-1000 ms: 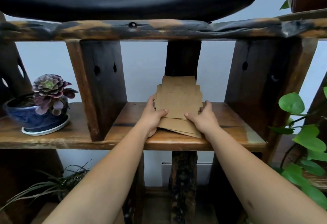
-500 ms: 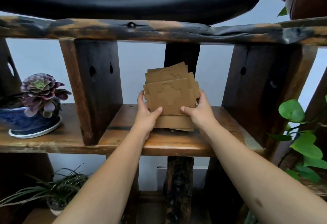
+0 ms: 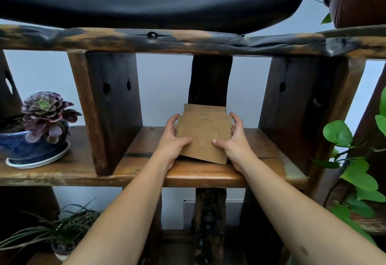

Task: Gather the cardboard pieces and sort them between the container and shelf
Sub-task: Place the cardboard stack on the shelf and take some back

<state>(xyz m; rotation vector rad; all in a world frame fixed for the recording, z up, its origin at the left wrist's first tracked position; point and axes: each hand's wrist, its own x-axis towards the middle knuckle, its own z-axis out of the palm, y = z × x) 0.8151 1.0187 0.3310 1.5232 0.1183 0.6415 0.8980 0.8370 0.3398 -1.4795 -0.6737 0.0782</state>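
A stack of several brown cardboard pieces (image 3: 203,133) with cut outlines leans back on the middle bay of the wooden shelf (image 3: 208,176), its lower edge near the board. My left hand (image 3: 174,139) grips the stack's left side, thumb on its face. My right hand (image 3: 234,139) grips the right side the same way. The stack's back rests near a dark upright post (image 3: 210,80). No container is in view.
A purple succulent in a blue pot (image 3: 39,131) stands on the shelf's left bay. Thick wooden uprights (image 3: 108,105) wall the middle bay on both sides. A black curved object (image 3: 150,3) lies on the top board. Green leafy plants (image 3: 353,160) hang at the right; a grassy plant (image 3: 62,231) sits below left.
The stack was raised off the shelf board half a second ago; both hands have now lowered it back toward the board and squared it, still gripping its sides.
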